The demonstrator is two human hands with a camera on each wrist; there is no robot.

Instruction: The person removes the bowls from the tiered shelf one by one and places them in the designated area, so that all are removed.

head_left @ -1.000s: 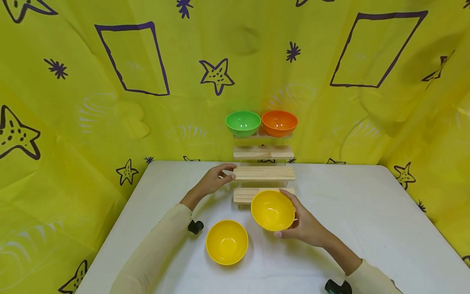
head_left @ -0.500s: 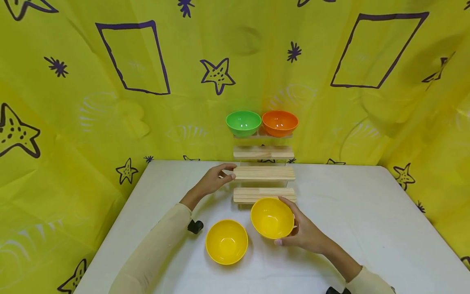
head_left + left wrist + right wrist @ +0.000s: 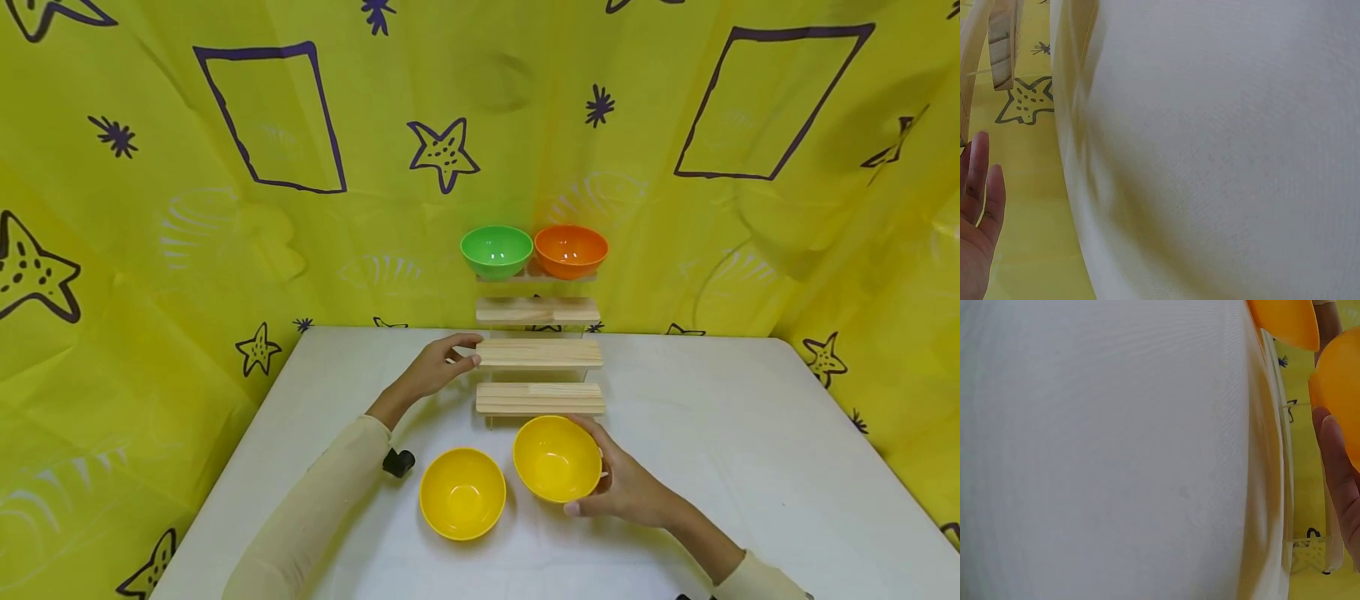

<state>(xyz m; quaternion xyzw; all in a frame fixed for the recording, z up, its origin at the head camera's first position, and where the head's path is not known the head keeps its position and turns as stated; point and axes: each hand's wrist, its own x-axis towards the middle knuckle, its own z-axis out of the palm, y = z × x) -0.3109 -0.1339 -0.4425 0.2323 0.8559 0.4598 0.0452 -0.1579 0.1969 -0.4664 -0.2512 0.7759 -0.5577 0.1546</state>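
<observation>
My right hand (image 3: 626,487) grips a yellow bowl (image 3: 557,460) by its right side, thumb at the near rim and fingers behind. The bowl is just in front of the lowest step of a wooden tiered stand (image 3: 540,354). In the right wrist view the fingers lie along the held yellow bowl (image 3: 1342,394). A second yellow bowl (image 3: 462,494) stands upright on the table to its left, apart from it. My left hand (image 3: 435,367) holds the left end of a middle step between thumb and fingers. A green bowl (image 3: 497,252) and an orange bowl (image 3: 572,252) sit side by side on the top step.
A white-covered table (image 3: 720,433) carries the stand near its back edge. Behind and at both sides hangs a yellow sheet (image 3: 360,225) with dark star drawings. A black strap piece (image 3: 399,462) sits by the left forearm.
My right hand has drawn the yellow bowl back toward me, off from in front of the lowest step, which now shows fully. The left hand and the other bowls stay put.
</observation>
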